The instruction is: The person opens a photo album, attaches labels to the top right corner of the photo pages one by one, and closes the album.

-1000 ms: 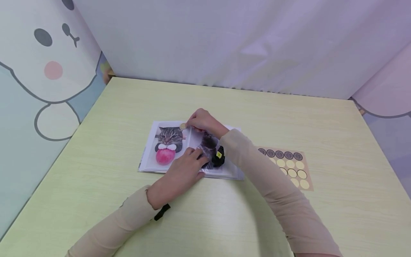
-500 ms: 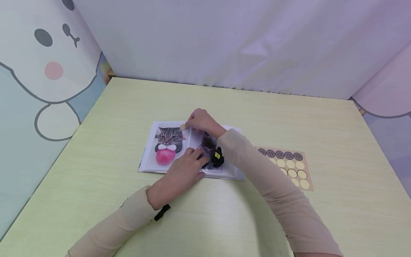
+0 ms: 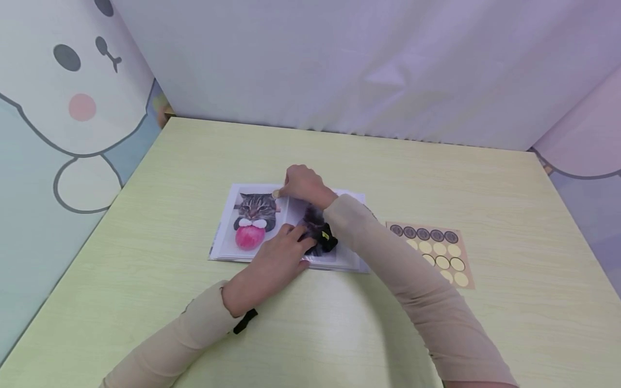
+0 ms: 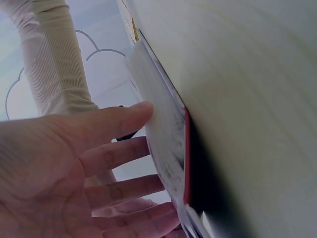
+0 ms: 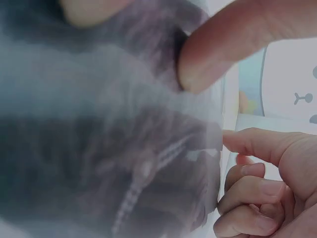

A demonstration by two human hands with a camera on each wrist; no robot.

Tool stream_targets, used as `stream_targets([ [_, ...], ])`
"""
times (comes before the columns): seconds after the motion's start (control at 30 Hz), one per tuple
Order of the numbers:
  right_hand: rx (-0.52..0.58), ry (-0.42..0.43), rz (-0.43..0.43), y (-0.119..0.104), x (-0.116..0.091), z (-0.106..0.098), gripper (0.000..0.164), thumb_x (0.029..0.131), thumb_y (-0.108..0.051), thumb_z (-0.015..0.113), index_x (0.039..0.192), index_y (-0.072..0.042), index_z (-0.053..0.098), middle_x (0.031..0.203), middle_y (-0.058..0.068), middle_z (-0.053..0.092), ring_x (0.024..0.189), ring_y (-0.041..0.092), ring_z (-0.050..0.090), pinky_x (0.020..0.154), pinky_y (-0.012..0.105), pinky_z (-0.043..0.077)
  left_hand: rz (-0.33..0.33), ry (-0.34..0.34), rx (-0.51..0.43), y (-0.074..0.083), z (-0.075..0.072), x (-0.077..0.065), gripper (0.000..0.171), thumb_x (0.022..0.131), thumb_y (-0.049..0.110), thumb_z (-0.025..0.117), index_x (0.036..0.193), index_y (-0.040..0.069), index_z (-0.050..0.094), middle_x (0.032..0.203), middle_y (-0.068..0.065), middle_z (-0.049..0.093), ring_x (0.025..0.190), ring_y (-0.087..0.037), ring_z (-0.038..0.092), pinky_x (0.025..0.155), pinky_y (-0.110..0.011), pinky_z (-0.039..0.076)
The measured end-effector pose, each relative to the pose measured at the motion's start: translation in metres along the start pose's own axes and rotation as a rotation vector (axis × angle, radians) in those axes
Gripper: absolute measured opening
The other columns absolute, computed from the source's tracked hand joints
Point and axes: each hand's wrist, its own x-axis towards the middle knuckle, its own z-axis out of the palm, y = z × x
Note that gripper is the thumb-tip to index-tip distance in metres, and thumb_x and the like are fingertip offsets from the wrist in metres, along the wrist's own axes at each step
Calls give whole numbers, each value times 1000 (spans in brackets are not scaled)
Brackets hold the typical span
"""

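A photo album (image 3: pixel 224 231) lies open, with a grey cat picture (image 3: pixel 257 207) on its left page and a dark cat picture (image 3: pixel 312 218) on the right. Near the upper inner corner of the left page sits a small round tan sticker (image 3: pixel 275 194). My right hand (image 3: pixel 305 183) has its thumb right at this sticker; in the right wrist view its other fingers (image 5: pixel 247 193) are curled under. My left hand (image 3: pixel 276 258) rests across the lower right page, fingers spread. In the left wrist view its thumb (image 4: pixel 136 114) lies along the page edges, above a red cover edge (image 4: pixel 186 153).
A brown sticker sheet (image 3: pixel 446 243) with rows of dark and pale yellow circles lies right of the album, partly behind the right sleeve (image 3: pixel 407 280). The light wooden table (image 3: pixel 145 231) meets a white curtain (image 3: pixel 330 64) at the back. Cartoon-printed panels (image 3: pixel 29 161) flank it.
My right hand has rolled, its knuckles turning up and its wrist shifting slightly left. The sticker stays at the same spot on the page. The left hand has not moved.
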Motion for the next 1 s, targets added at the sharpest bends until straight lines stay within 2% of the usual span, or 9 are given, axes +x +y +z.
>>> stream_targets([
  [0.23,-9,-10,-7,0,-2,-1,28,83,-39,68,81,-11,66,74,1,59,60,14,46,50,25,36,-3,2,1,0,1,0,30,83,25,70,109,12,66,114,-8,58,104,-27,51,72,-35,56],
  [0.33,-10,-5,-19,0,-3,-1,26,84,-37,67,88,-12,67,84,2,63,66,15,51,52,25,39,-8,-6,3,0,1,0,30,83,26,70,109,12,66,115,-8,58,105,-26,51,73,-34,56],
  [0.57,25,6,-73,4,-4,-4,21,86,-32,65,94,-13,67,100,4,63,77,18,56,60,27,46,-15,-18,8,0,0,0,30,83,26,70,110,13,66,115,-8,58,105,-26,51,74,-34,56],
  [0.73,-27,-56,-164,5,-6,-7,18,92,-21,56,105,-15,68,117,6,59,91,20,55,72,28,47,-23,-25,10,1,0,0,31,83,26,70,110,13,66,116,-8,57,106,-27,51,72,-34,56],
  [0.87,-57,-88,-232,9,-11,-12,25,93,-16,53,114,-14,65,117,8,59,97,20,54,77,29,48,-25,-28,16,1,0,0,31,83,26,70,110,13,66,116,-8,57,106,-27,51,72,-35,56],
  [1.0,-46,-84,-260,16,-19,-19,30,92,-13,52,121,-12,61,117,9,57,103,21,53,82,31,49,-22,-27,25,2,0,0,32,82,26,71,111,13,66,115,-8,57,106,-27,51,73,-35,56],
])
